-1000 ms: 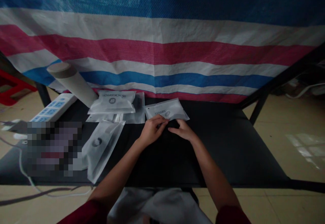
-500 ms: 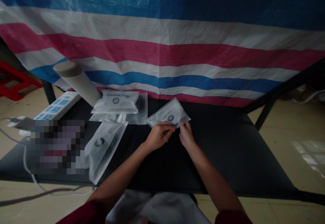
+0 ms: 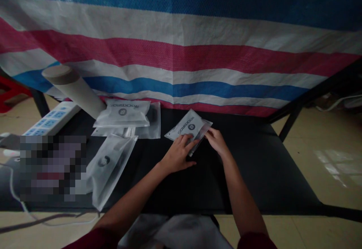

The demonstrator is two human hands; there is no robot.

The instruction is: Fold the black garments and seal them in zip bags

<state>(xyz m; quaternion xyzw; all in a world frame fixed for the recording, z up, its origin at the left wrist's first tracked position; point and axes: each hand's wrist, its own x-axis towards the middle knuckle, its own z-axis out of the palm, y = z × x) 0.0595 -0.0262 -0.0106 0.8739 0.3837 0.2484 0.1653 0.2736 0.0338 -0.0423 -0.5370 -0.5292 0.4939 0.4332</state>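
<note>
In the head view, the frosted pouch (image 3: 185, 126) lies slanted on the black counter (image 3: 263, 170), the left hand (image 3: 177, 155) spread loosely over its near edge. The right hand (image 3: 217, 140) is at its right corner, fingertips hidden, so I can't tell if it's pinching. I'd guess it's light, limp, slick, best held by the edges. Its contents I can't make out.
</note>
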